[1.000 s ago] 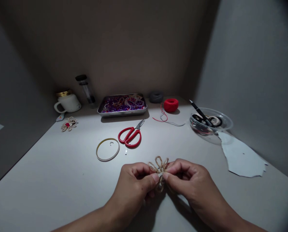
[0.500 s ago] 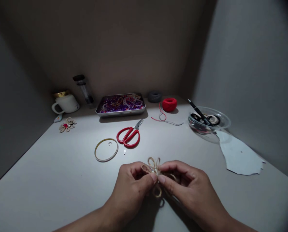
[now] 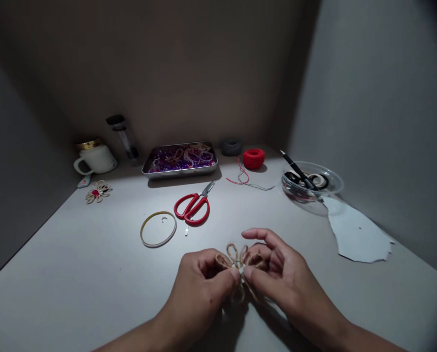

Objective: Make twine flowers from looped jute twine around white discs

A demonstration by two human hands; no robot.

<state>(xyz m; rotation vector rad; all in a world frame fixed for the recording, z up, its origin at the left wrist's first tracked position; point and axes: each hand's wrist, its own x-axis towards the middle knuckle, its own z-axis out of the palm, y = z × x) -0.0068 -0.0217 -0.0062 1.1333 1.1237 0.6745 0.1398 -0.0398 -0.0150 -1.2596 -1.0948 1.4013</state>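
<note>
A small flower of looped jute twine is held just above the table near its front edge. My left hand pinches its centre from the left, thumb and forefinger pressed together. My right hand pinches the same centre from the right, with its index finger lifted over the petals. Several twine loops stick up between the two hands; the lower loops are partly hidden by my fingers.
Red scissors and a thin ring lie beyond my hands. Farther back are a metal tray of purple beads, a red thread spool, a grey spool, a white mug, a finished twine flower, a glass bowl and white paper.
The twine flower has turned in my fingers and more loops show. My right index finger has lifted and spread. The view has shifted slightly right.
</note>
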